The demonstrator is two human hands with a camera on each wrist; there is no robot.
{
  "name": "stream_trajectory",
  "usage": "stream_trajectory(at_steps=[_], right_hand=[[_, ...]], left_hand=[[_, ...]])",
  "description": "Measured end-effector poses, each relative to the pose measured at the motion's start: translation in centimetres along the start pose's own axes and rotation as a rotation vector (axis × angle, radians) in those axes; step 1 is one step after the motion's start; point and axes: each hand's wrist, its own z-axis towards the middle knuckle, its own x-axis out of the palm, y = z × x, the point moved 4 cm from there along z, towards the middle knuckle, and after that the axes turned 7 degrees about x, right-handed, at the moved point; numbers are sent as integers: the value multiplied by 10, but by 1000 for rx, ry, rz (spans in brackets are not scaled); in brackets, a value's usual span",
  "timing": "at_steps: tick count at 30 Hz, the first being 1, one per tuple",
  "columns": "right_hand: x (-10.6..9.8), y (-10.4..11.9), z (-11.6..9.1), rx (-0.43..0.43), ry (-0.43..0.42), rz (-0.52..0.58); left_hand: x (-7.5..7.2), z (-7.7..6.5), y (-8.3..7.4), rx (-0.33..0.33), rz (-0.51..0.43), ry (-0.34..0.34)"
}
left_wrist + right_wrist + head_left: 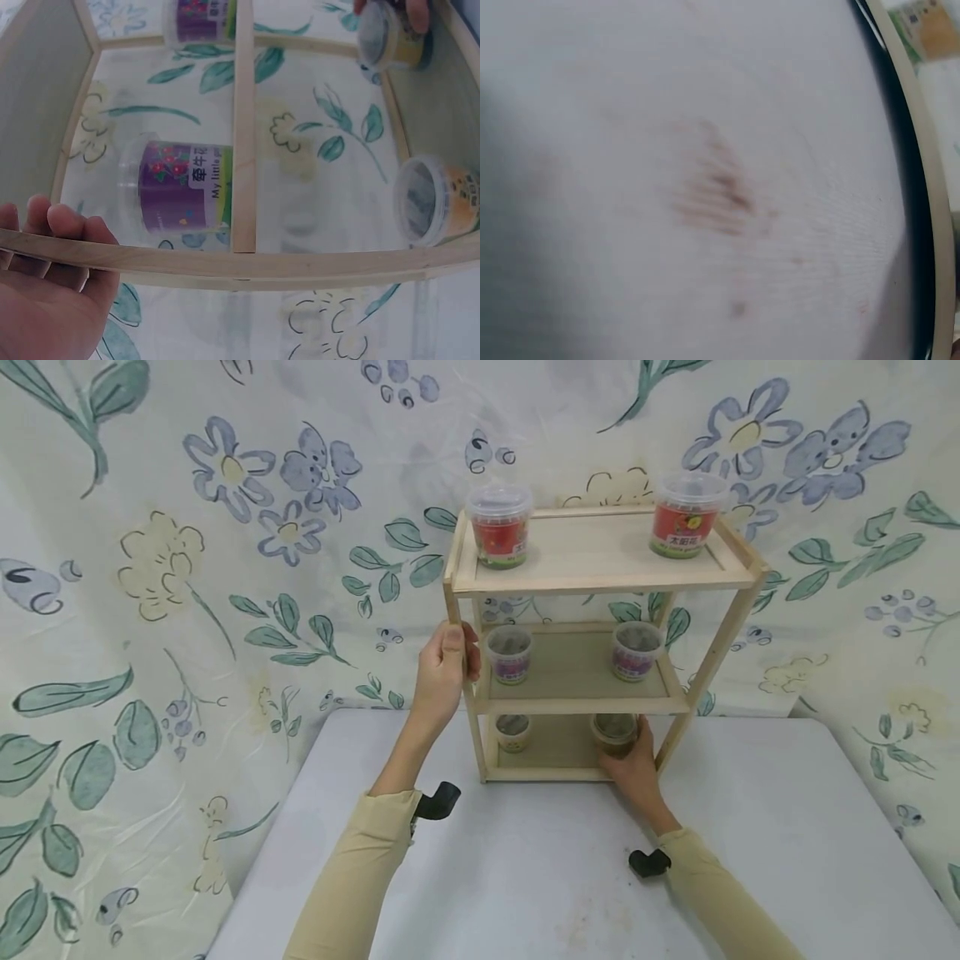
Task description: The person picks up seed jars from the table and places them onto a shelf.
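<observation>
A three-tier wooden shelf stands on the white table. My left hand grips its left front post, fingers wrapped around the wood, as the left wrist view also shows. On the bottom tier at the right, my right hand holds a small lidded plastic cup by its side. Another small cup with an orange label sits at that tier's left. Two purple-labelled cups, a left one and a right one, occupy the middle tier. Larger red-labelled cups, left and right, top the shelf.
Behind the shelf hangs a flower-patterned cloth. Brownish smudges mark the white table in front. The right wrist view shows mostly the tabletop, its dark-and-cream edge, and a green-and-orange packet beyond.
</observation>
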Motion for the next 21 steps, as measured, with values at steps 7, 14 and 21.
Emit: stream_trajectory(at_steps=[7,14,21], right_hand=[[-1,-1,-12,53,5,-28],[-3,4,-33,19,125,-69],[-38,28,-64,-66,230,33]], left_hand=[[0,2,2,-3,4,4],[-8,0,1,-21,23,-4],[-22,-7,1,-73,107,18]])
